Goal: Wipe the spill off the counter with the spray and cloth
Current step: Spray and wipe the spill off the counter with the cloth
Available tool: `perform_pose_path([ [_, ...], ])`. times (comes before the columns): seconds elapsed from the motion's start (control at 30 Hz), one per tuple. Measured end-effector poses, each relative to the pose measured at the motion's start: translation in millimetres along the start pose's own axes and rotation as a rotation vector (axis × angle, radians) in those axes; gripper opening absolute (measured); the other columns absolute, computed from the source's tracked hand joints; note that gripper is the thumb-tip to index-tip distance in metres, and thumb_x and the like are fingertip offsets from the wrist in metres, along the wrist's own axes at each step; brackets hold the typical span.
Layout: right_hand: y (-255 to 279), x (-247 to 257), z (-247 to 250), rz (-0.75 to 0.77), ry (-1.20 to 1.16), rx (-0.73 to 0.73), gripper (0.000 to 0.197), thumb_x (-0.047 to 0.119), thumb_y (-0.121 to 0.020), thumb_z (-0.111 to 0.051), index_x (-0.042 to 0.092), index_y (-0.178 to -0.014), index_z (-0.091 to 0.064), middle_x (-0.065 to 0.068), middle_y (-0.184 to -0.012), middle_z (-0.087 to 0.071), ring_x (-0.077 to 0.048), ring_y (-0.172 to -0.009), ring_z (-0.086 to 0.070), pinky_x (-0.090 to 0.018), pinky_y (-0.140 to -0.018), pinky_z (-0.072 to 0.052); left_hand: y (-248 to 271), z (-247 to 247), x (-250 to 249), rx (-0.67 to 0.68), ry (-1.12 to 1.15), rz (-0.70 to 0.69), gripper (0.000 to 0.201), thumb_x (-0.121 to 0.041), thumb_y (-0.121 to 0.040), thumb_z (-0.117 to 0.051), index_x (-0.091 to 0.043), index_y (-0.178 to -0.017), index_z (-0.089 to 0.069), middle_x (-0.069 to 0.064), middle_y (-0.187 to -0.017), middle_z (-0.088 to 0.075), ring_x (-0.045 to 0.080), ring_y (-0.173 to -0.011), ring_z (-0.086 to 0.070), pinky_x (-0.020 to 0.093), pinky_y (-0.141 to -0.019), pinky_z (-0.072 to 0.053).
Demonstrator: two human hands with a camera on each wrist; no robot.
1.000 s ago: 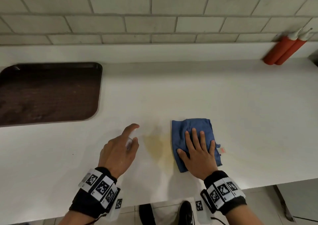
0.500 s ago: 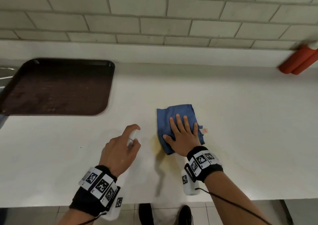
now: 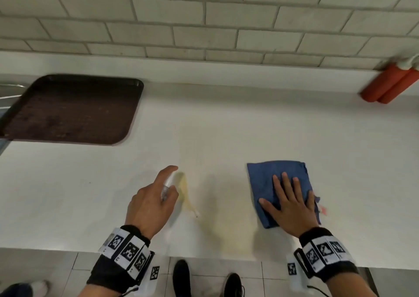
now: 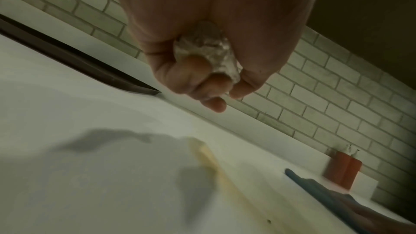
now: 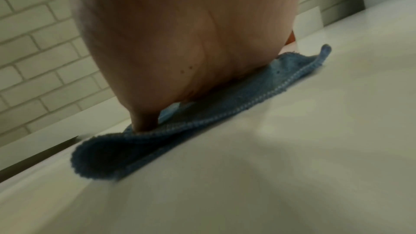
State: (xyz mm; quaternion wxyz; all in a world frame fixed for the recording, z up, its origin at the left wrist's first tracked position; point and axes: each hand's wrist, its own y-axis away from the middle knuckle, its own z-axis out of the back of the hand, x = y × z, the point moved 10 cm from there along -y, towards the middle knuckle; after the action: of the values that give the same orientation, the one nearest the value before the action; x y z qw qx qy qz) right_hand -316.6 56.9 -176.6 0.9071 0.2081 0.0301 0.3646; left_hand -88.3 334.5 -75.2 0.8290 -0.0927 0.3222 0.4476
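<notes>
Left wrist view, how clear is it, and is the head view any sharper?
Left wrist view: dim, dark corners, yellow spill and blue cloth motion-smeared, spray bottle fairly sharp. Head view: brighter, mostly crisp, brick lines bowed by the wide lens, counter's front edge blurred.

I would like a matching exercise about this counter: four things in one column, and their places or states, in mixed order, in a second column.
Things:
1. cloth
2. spray bottle
3. tray
4. spill

States:
A. held in the left hand
B. yellow streak on the counter
C. lies far left, dark brown
D. flat under the right hand

Pairs: 1-D, 2-A, 3-C, 4-B
</notes>
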Motion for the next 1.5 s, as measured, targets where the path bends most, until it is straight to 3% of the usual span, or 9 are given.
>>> perform_pose_path([
  [0.13,-58,50,19,0.049,0.016,0.016,0.087,0.078,-0.087,-0.013,0.028,-0.154,0.013,-0.001,-0.161,0.024,-0.030,-0.147,0.021,-0.066,-0.113,0.004,9,-4,-8,-0.042,0.020,0.023,0.046,-0.033,-0.097,-0.047,-0.049,-0.139,-0.036,-0.003,-0.078,-0.065,0.021,-0.078,-0.063,0.036,-0.075,-0.048],
  [0.3,-34,171,-8,0.339,0.107,0.062,0.103,0.081,-0.067,0.016,0.027,-0.154,0.013,-0.002,-0.161,0.022,-0.031,-0.146,0.022,-0.066,-0.111,0.012,24,9,6,-0.104,0.026,0.089,0.033,-0.028,-0.093,-0.049,-0.044,-0.122,-0.045,-0.004,-0.065,-0.060,0.018,-0.063,-0.060,0.038,-0.068,-0.052],
  [0.37,2,196,-25,0.452,0.117,0.047,0.093,0.078,-0.078,0.002,0.027,-0.156,0.003,-0.003,-0.163,0.011,-0.030,-0.147,0.017,-0.064,-0.111,0.013,28,13,15,-0.108,0.050,0.107,0.031,-0.027,-0.093,-0.050,-0.045,-0.118,-0.046,-0.003,-0.062,-0.059,0.016,-0.061,-0.059,0.037,-0.067,-0.052],
  [0.5,55,183,-44,0.506,0.099,-0.041,0.076,0.071,-0.091,-0.029,0.026,-0.152,-0.032,-0.002,-0.159,-0.027,-0.026,-0.147,-0.015,-0.059,-0.110,-0.010,39,14,31,-0.066,0.079,0.127,0.036,-0.026,-0.094,-0.051,-0.049,-0.122,-0.045,-0.004,-0.065,-0.060,0.012,-0.064,-0.060,0.033,-0.070,-0.049],
  [0.7,-2,147,-17,0.300,0.059,0.012,0.087,0.082,-0.082,-0.003,0.034,-0.151,0.020,0.007,-0.158,0.029,-0.023,-0.146,0.025,-0.058,-0.115,0.011,37,26,45,-0.098,0.050,0.112,0.039,-0.029,-0.095,-0.049,-0.047,-0.129,-0.043,-0.008,-0.065,-0.059,0.009,-0.064,-0.059,0.034,-0.069,-0.049],
  [0.87,-51,237,-2,0.279,0.053,0.060,0.084,0.072,-0.093,-0.019,0.025,-0.155,0.012,-0.002,-0.160,0.025,-0.032,-0.147,0.022,-0.066,-0.112,0.007,35,38,68,-0.127,0.040,0.140,0.042,-0.032,-0.096,-0.050,-0.044,-0.135,-0.042,-0.017,-0.069,-0.054,0.010,-0.063,-0.051,0.031,-0.069,-0.041],
  [1.07,38,353,-48,0.621,0.138,0.041,0.078,0.069,-0.094,-0.019,0.029,-0.155,0.011,0.004,-0.160,0.023,-0.026,-0.144,0.030,-0.059,-0.108,0.025,24,68,96,-0.170,0.051,0.150,0.043,-0.035,-0.098,-0.048,-0.047,-0.139,-0.038,-0.006,-0.070,-0.059,0.014,-0.062,-0.052,0.032,-0.064,-0.040],
  [1.27,38,272,-46,0.476,0.062,-0.079,0.076,0.074,-0.091,-0.025,0.031,-0.153,-0.025,0.004,-0.161,-0.019,-0.025,-0.149,-0.012,-0.057,-0.113,-0.001,15,62,96,-0.095,0.069,0.101,0.047,-0.034,-0.099,-0.048,-0.044,-0.144,-0.037,-0.002,-0.079,-0.063,0.017,-0.070,-0.056,0.033,-0.073,-0.043],
  [1.5,5,62,-12,-0.007,-0.020,-0.093,0.088,0.085,-0.075,0.008,0.040,-0.150,0.020,0.014,-0.157,0.026,-0.019,-0.147,0.022,-0.055,-0.117,0.011,11,13,24,-0.009,0.069,-0.038,0.046,-0.027,-0.097,-0.053,-0.044,-0.138,-0.043,-0.020,-0.071,-0.054,0.002,-0.065,-0.048,0.029,-0.072,-0.039],
])
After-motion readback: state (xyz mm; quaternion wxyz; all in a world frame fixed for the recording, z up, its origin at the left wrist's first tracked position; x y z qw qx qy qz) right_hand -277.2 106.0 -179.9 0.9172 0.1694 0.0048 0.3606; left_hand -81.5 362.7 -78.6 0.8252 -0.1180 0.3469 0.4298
